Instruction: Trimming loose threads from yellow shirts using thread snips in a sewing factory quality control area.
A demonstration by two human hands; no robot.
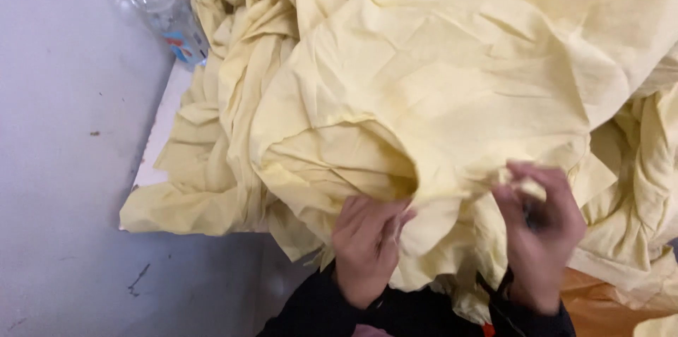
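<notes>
Yellow cloth (438,83): big, soft and crumpled, heaped on the table, its near edge in both hands.
Left hand (367,249): fingers curled, pinching a fold.
Right hand (540,227): fingers pressed shut on the edge.
Table (164,122): white, under the pile.
Bottle (162,9): clear plastic, far left, lying beside the cloth.
</notes>
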